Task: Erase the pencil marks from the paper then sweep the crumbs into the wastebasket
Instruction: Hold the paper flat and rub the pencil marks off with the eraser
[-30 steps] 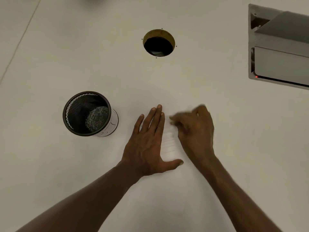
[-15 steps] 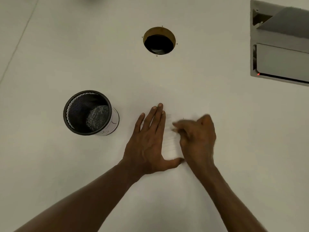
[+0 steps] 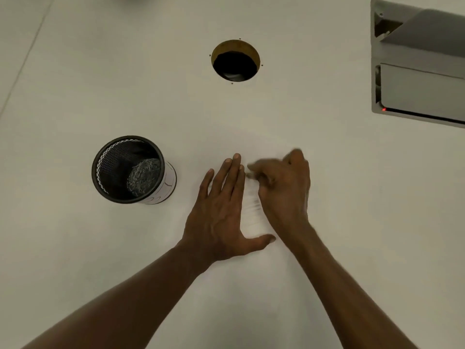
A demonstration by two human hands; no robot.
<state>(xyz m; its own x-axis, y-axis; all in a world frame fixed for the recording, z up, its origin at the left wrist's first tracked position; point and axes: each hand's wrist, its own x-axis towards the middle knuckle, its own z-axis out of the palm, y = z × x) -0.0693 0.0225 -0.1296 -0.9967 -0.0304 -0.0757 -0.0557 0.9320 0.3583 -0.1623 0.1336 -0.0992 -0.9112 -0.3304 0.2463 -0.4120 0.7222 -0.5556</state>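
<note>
Well to the left of your hands stands the wastebasket [image 3: 130, 170], a black mesh cup, upright on the desk [image 3: 75, 248], with a grey wad of scraps lying in its bottom and a pale band round its lower wall.

Your left hand [image 3: 221, 217] lies flat, palm down, fingers straight and close together, the thumb spread out to the right. It presses on the paper [image 3: 251, 215], which is white on a near-white desk, so you can make out its edges only faintly (the part that shows best is the strip between your two hands). The sheet lies under and just right of that palm, well apart from the wastebasket.

Your right hand [image 3: 284, 187] sits just beside the left, over the same sheet, its fingers curled and bunched toward the left fingertips. It is blurred, and the fingertips seem pinched on something small and pale, but you cannot tell from this view what it is, or whether anything is truly held. No pencil marks or crumbs can be made out on the sheet at this sharpness.

Beyond your hands, straight ahead, a round hole [image 3: 235, 60] with a brown rim is cut in the desk. Far right and ahead of your right hand sits a grey box [image 3: 422, 71] with a small red light at its lower left corner.
</note>
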